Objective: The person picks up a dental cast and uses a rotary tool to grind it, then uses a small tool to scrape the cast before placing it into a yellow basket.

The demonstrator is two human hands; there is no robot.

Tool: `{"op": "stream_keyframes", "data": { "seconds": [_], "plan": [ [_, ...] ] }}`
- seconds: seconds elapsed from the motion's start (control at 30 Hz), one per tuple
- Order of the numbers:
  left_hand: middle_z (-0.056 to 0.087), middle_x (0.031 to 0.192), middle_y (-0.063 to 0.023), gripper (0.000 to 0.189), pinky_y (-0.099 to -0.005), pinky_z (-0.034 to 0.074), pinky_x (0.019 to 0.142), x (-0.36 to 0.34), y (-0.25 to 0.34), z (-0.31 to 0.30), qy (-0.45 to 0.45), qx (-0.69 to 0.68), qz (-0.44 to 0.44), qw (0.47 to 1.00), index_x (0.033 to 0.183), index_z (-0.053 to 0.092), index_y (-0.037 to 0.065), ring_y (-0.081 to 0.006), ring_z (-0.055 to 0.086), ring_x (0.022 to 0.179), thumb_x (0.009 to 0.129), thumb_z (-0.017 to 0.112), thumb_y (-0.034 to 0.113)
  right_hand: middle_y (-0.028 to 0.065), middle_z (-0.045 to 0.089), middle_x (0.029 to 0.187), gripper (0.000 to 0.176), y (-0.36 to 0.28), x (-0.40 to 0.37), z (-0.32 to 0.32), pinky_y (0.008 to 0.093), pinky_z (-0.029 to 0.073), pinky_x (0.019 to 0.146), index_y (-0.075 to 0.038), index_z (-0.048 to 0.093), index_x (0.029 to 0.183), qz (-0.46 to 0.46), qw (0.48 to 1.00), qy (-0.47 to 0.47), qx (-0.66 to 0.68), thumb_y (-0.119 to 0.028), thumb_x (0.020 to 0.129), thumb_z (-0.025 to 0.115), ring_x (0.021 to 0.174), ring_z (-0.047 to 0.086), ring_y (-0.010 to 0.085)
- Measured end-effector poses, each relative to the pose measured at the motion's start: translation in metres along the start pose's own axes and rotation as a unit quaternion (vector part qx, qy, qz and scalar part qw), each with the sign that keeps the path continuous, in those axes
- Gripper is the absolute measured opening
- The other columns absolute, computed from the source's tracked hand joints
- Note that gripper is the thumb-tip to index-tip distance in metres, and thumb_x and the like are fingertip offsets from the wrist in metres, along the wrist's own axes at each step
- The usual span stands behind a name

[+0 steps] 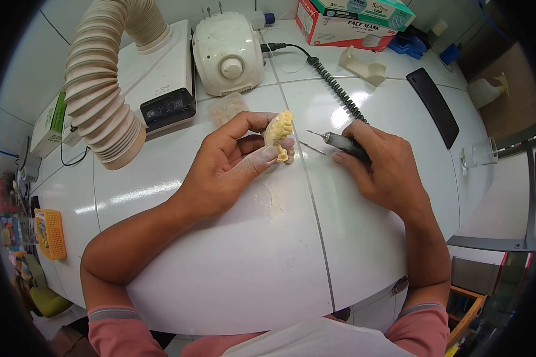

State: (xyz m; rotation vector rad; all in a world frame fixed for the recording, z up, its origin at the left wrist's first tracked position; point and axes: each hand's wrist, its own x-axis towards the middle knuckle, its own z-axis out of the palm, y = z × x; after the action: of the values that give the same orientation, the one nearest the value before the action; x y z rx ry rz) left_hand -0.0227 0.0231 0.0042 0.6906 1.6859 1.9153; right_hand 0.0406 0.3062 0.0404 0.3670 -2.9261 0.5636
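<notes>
A yellowish plaster dental model (278,130) is gripped between the thumb and fingers of my left hand (238,149), its row of teeth facing right. White dust coats the fingertips. My right hand (381,163) is wrapped round a dark rotary handpiece (346,144), whose thin bur points left toward the model with a gap between them. A slim metal tool (312,147) lies on the table just below the bur. Pale shavings (271,199) are scattered under the model. Part of the model is hidden by my left fingers.
Behind my hands stands a white control box (229,53) with a knob and a coiled cord (339,86). A ribbed suction hose (95,89) hangs at left. Face mask boxes (345,27), a black phone (433,107) and a glass (479,153) stand or lie to the right.
</notes>
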Motion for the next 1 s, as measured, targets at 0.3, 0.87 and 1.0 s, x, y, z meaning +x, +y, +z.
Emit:
{"op": "stream_keyframes", "data": {
  "seconds": [0.3,0.87,1.0],
  "plan": [
    [0.068,0.140,-0.0171,0.045,-0.0383,0.050,0.117,0.000,-0.003,-0.002,-0.014,0.019,0.015,1.000,0.155,0.046,-0.004,-0.0222,0.066,0.134,0.114,0.054,0.013,0.0121,0.071,0.084,0.025,-0.001,0.000,-0.001,0.0440,0.053,0.068,-0.007,0.063,0.103,-0.004,1.000,0.002,-0.003,-0.024,0.096,0.080,0.078,0.071,0.0341],
    [0.055,0.148,-0.0151,0.042,-0.0351,0.054,0.110,0.001,-0.003,-0.003,0.024,0.003,0.006,1.000,0.155,0.044,0.001,-0.0194,0.060,0.135,0.115,0.049,0.012,0.0131,0.070,0.081,0.024,0.000,0.000,0.000,0.0448,0.052,0.068,-0.007,0.063,0.103,0.003,1.000,-0.003,-0.011,-0.025,0.097,0.079,0.076,0.070,0.0340],
    [0.058,0.143,-0.0134,0.038,-0.0325,0.054,0.107,0.001,0.000,-0.005,0.021,-0.024,-0.007,0.999,0.151,0.049,0.001,-0.0162,0.062,0.125,0.115,0.050,0.013,0.0129,0.070,0.081,0.024,0.000,0.000,-0.001,0.0448,0.052,0.068,-0.007,0.063,0.103,0.005,1.000,-0.007,-0.011,-0.025,0.097,0.079,0.077,0.070,0.0340]
  ]
}}
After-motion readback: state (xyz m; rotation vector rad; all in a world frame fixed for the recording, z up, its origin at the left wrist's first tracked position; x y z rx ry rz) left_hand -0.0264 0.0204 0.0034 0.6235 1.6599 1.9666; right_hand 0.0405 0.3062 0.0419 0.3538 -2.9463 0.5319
